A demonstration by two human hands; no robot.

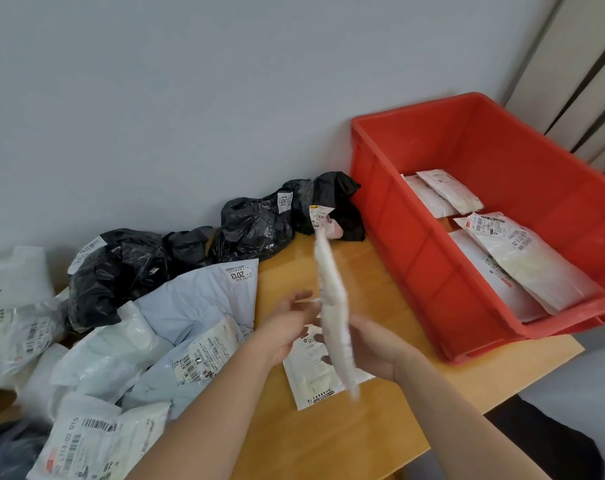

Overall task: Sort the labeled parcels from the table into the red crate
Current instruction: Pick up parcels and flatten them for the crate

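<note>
The red crate (pixel 415 237) sits at the right end of the wooden bench (pixel 329 445), against the wall. Inside it lie white labeled parcels: two small ones (pixel 448 190) overlapping at the far end, and nearer the front a larger pouch (pixel 533 261) with its barcode label up, lying on at least one more flat white parcel (pixel 481 282). That makes four that can be counted, possibly more beneath.

Both hands are raised over the middle of the bench with a thin white parcel (pixel 334 306) between them, seen edge-on and blurred. The right hand (pixel 374 348) grips its lower part, fingers curled round it. The left hand (pixel 287 327) is at its other face, fingers spread and fairly straight, touching or just beside it. Under the hands a flat white parcel (pixel 311 372) lies on the bench.

To the left, along the wall, are three crumpled black bags (pixel 256 226), one tagged 2023. In front of them is a heap of pale blue-grey and white mailers (pixel 197 299), one tagged 2013, roughly seven or eight, overlapping too much for an exact count
</note>
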